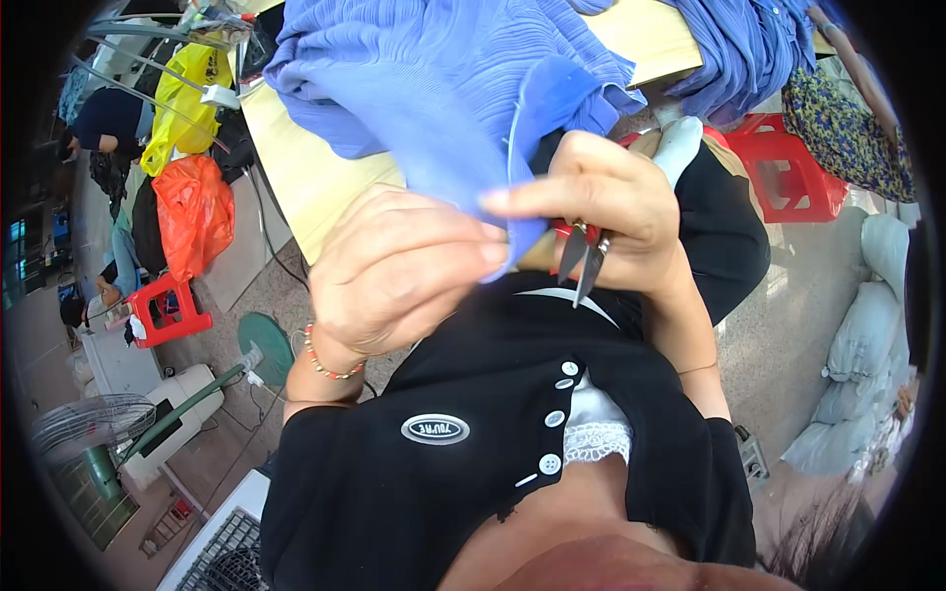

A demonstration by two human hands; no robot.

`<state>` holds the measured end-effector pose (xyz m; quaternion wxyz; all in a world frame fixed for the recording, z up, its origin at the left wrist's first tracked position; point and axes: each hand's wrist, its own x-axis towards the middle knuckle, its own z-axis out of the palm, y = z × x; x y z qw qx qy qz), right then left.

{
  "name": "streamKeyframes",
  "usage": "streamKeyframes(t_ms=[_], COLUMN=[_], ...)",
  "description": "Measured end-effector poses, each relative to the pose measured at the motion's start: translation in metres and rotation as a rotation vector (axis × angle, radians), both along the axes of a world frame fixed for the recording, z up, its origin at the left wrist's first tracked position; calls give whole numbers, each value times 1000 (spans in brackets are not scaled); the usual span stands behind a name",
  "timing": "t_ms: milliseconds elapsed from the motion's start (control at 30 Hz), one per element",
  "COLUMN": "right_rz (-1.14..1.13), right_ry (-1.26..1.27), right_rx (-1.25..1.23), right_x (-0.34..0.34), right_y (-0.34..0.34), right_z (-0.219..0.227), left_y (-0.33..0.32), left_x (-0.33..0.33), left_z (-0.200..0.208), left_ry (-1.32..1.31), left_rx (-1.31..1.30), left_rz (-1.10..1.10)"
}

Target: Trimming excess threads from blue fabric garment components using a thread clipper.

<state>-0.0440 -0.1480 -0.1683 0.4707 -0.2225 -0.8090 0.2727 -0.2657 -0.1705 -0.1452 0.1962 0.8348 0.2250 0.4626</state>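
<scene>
A blue pleated garment [414,59] spreads over the table and hangs off its near edge toward me. My left hand [389,266] is closed, pinching the garment's lower edge between thumb and fingers. My right hand [621,202] curls round a small pair of thread snips [587,264], red at the grip. The two dark blades stick out below the fingers and point down, slightly apart. One finger of this hand reaches to the seam just above my left fingertips. Motion blurs the fingertips and the cloth there, so the exact contact is hard to see.
The pale yellow tabletop [315,187] shows beside the cloth. More blue garments [734,49] lie at the far right. Red stools [778,167] stand on both sides. Yellow [187,108] and orange bags [192,212] hang at left, above a fan [94,419]. White sacks [862,335] line the right.
</scene>
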Motion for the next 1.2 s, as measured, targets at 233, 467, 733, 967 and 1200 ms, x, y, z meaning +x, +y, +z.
streamKeyframes(t_ms=[233,467,733,967,1200], right_rz=[-254,-446,-397,-319,118], right_ry=[173,733,825,831,1181], right_rx=[41,76,-330,-172,24], right_x=[46,108,91,109,123], right_y=[-27,-43,-50,-48,-157], right_z=[24,32,44,37,93], left_y=[65,121,52,45,50], left_x=[10,-34,92,167,206], left_z=[-34,-40,107,113,64], left_ry=[251,169,-643,-10,30], left_rx=[129,82,-320,73,184], left_rz=[546,706,-147,-582,-492])
